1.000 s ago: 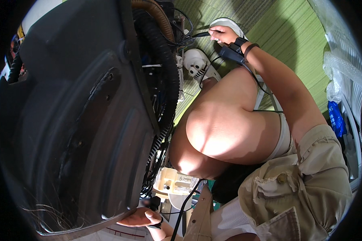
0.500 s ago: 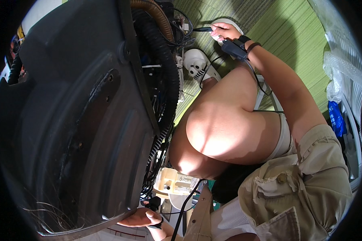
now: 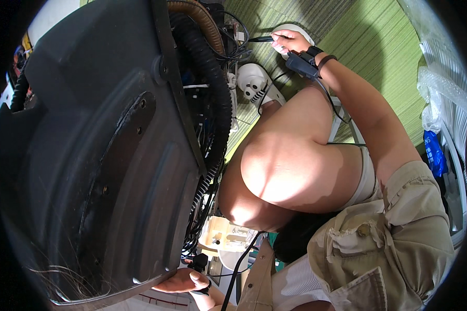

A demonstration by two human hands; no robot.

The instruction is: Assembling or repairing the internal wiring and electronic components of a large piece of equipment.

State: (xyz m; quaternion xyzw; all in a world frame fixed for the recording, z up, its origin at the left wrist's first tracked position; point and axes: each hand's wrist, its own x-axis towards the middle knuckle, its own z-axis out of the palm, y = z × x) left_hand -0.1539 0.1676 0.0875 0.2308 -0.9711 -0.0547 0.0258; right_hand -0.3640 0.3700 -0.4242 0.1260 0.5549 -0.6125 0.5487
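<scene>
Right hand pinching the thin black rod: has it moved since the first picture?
Yes: the right hand shifted slightly upward in view, against the white, black-spotted shoe.

There is room to reach over the green striped carpet at upper right. The broad black moulded panel blocks the left half, a thick black ribbed hose lines its edge at upper centre, and bare bent knees fill the middle.
</scene>
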